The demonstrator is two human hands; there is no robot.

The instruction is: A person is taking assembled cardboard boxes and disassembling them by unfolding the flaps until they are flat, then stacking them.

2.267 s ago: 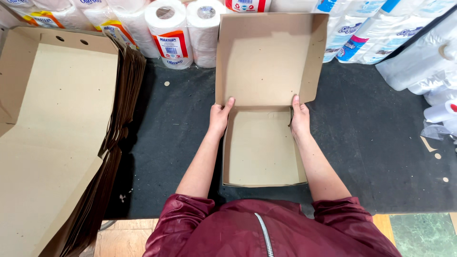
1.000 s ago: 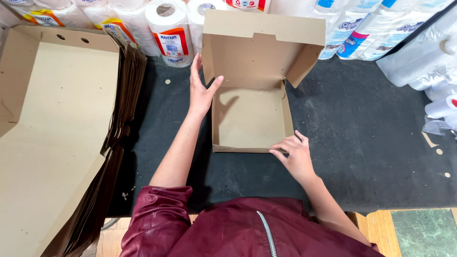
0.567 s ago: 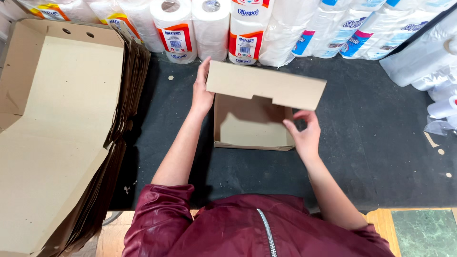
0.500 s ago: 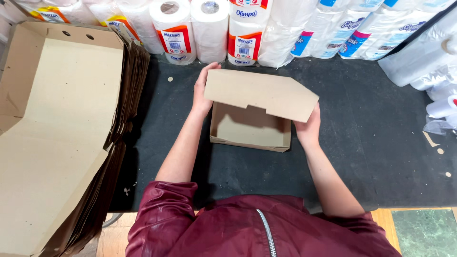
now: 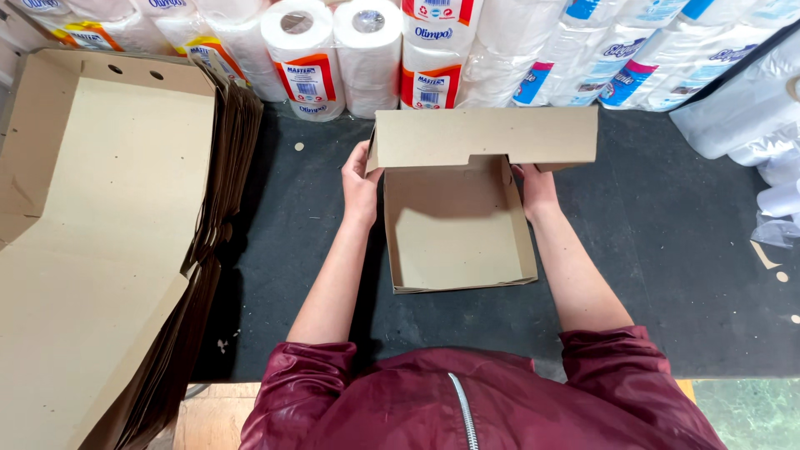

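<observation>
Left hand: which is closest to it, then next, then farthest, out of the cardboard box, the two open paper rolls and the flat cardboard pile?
From the left hand:
1. Cardboard box, held at its left side.
2. Paper rolls, just beyond the hand, at the back.
3. Flat cardboard pile, far off to the left.

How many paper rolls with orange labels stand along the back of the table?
4: one behind the flat cardboard stack, two side by side with cores showing, one behind the open box. Others may be hidden.
</observation>
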